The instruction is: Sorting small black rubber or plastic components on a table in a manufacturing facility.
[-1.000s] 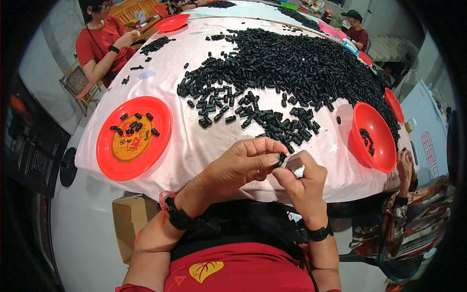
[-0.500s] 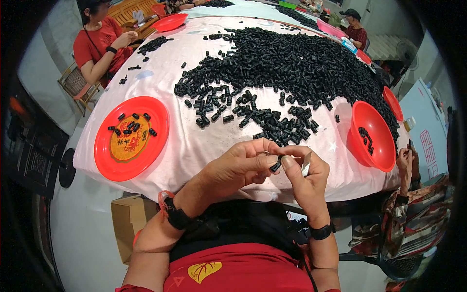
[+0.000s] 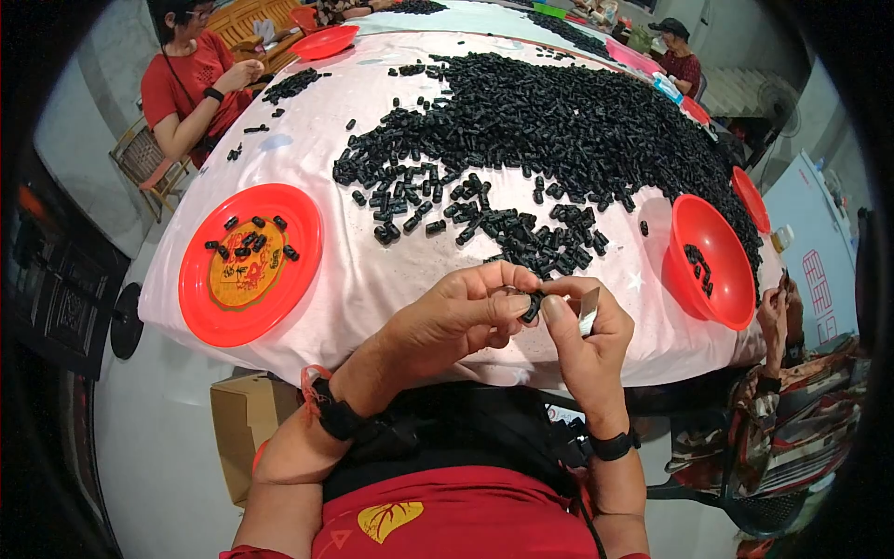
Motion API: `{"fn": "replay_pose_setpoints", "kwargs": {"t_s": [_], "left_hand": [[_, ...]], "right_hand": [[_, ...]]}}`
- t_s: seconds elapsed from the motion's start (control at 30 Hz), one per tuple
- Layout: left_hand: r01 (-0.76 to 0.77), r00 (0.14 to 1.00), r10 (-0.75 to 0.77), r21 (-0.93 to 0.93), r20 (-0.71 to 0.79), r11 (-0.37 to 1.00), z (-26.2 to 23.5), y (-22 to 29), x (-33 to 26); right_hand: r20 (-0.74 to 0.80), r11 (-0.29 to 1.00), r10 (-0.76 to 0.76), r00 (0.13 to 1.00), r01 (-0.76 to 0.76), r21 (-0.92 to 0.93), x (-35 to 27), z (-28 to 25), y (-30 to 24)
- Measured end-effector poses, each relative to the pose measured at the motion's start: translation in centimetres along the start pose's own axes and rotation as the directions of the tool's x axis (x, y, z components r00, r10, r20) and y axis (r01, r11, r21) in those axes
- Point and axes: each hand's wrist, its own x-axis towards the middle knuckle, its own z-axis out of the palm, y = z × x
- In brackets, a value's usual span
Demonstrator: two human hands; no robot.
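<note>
My left hand (image 3: pixel 452 317) pinches a small black plastic piece (image 3: pixel 534 306) between thumb and fingertips, just off the table's near edge. My right hand (image 3: pixel 593 345) is closed close beside it, its thumb tip at the piece. A thin, flat, silvery blade-like strip (image 3: pixel 589 315) sticks up between the right thumb and forefinger; its lower part is hidden by the fingers. Beyond both hands, a loose cluster of similar black pieces (image 3: pixel 535 240) lies on the pale pink tablecloth (image 3: pixel 391 275), joining a large heap (image 3: pixel 577 112).
A red plate (image 3: pixel 198 298) with several black pieces stands at left, a red bowl (image 3: pixel 684 289) with more at right. A cardboard box (image 3: pixel 244 433) sits on the floor at lower left. Co-workers sit at far left (image 3: pixel 196 88), far right (image 3: pixel 683 67) and near right (image 3: pixel 792 410).
The black piece has turned slightly in my fingertips, its end now facing more upward. Both hands stay in nearly the same place.
</note>
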Motion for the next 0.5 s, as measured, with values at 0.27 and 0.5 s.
{"fn": "replay_pose_setpoints", "kwargs": {"t_s": [0.27, 0.5], "left_hand": [[-0.030, 0.998, 0.030, 0.007, 0.047, 1.000, -0.2, -0.3, 0.3], [-0.024, 0.998, 0.020, 0.068, 0.067, 0.997, -0.3, -0.1, 0.2]], "right_hand": [[0.165, 0.975, 0.080, 0.983, -0.042, -0.219, -0.3, -0.5, 0.6], [0.153, 0.970, 0.049, 0.987, -0.010, -0.244, -0.3, -0.5, 1.0]]}}
